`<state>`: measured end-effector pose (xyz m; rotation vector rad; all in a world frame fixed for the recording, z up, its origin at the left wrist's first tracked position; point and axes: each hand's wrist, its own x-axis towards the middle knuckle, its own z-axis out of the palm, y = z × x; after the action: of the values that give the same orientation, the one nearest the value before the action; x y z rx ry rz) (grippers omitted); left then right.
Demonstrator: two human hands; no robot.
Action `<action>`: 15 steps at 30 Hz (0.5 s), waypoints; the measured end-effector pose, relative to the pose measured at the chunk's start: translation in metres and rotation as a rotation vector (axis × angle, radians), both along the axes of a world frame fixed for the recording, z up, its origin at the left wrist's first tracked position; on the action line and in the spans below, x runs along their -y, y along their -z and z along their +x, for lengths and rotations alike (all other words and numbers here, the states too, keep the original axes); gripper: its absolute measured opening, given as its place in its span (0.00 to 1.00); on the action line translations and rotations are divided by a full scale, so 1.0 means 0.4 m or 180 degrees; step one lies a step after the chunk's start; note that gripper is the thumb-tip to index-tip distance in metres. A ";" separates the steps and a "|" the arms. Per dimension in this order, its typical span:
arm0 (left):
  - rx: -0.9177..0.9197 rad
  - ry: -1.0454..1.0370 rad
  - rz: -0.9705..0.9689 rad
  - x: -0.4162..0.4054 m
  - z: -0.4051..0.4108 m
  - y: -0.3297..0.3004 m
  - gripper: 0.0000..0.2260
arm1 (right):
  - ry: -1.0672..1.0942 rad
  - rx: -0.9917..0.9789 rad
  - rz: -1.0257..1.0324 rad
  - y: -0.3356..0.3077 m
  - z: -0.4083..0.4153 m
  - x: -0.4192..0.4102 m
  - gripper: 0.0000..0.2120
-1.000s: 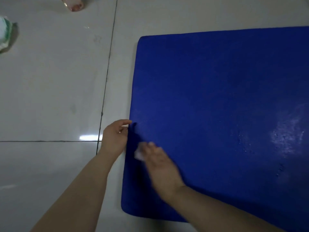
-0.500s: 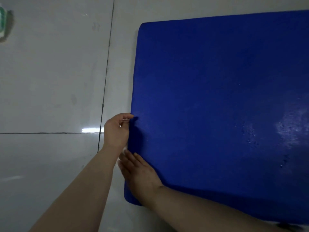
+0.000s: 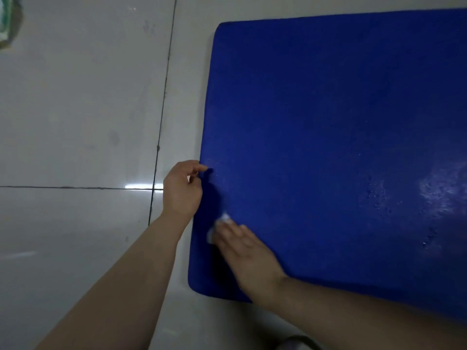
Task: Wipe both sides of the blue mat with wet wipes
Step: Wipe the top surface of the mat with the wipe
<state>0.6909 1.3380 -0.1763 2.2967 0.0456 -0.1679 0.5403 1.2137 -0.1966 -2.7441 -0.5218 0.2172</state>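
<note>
Two hands | left hand point(image 3: 182, 189) pinches mat point(image 3: 328, 147) edge | right hand point(image 3: 246, 251) flat pressing wipe point(image 3: 223, 219)

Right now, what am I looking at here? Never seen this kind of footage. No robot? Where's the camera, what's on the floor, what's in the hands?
No robot: this is a person working with bare hands. The single picture comes from a wide-angle camera worn on the person's head, looking forward and down, so both forearms enter from the bottom edge.

On the pale tiled floor lies a blue mat; its right part shines wet, with droplets. The left hand holds the mat's left edge, fingers curled at it. The right hand lies flat on the mat near the lower left corner, pressing a white wet wipe that peeks out beyond the fingertips. At the top left edge sits a green-and-white object, cut off, so I cannot identify it.
</note>
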 end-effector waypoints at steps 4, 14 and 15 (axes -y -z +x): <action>0.0161 0.0077 0.0275 0.003 -0.003 -0.002 0.15 | -0.1176 -0.0434 -0.0271 -0.043 0.077 -0.120 0.28; 0.0330 0.0067 0.0175 0.008 -0.019 0.009 0.18 | -0.1509 0.0403 -0.0389 0.004 -0.076 0.169 0.27; 0.0377 0.0068 0.0171 0.012 -0.019 0.009 0.18 | -0.1445 0.0313 -0.0287 0.001 -0.063 0.132 0.26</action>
<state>0.6834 1.3331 -0.1800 2.3569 -0.0356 -0.0421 0.5151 1.1609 -0.1971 -2.6931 -1.1867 0.2179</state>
